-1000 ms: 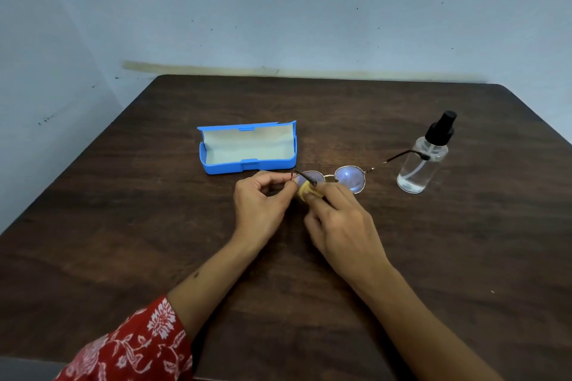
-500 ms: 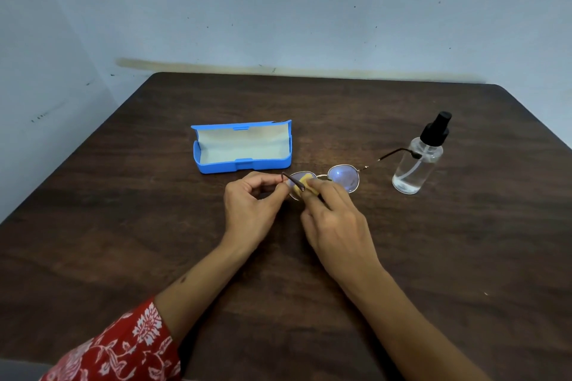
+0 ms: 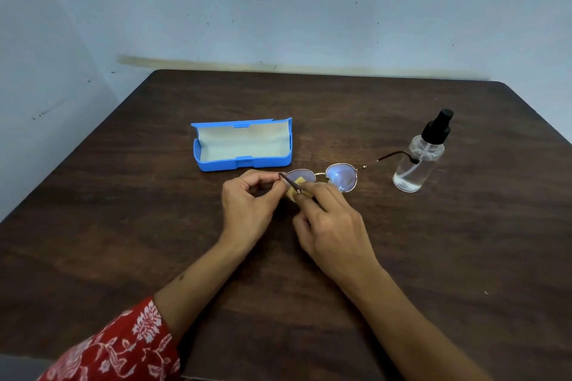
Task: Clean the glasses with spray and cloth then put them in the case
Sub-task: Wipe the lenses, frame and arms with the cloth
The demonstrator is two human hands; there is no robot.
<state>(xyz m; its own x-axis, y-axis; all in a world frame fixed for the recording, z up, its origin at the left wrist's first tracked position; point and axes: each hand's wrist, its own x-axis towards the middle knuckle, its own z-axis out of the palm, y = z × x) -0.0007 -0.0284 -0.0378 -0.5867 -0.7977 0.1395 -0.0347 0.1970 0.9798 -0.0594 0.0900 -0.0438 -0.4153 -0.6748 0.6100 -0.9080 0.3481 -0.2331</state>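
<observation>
Round gold-framed glasses (image 3: 342, 178) with bluish lenses are held just above the dark wooden table (image 3: 123, 226). My left hand (image 3: 247, 204) pinches the frame's left end, near the hinge of the folded-in temple. My right hand (image 3: 332, 226) presses a small yellow cloth (image 3: 295, 190) against the left lens; the cloth is mostly hidden by my fingers. The right temple stretches out toward the clear spray bottle (image 3: 421, 158) with a black pump top. An open blue case (image 3: 243, 145) with a cream lining lies just behind my left hand.
The table is pushed against pale blue walls at the back and left. The spray bottle stands upright at the right, close to the glasses' outstretched temple tip.
My right hand's fingers and the cloth have shifted slightly over the left lens. The glasses, case and bottle keep their places relative to each other.
</observation>
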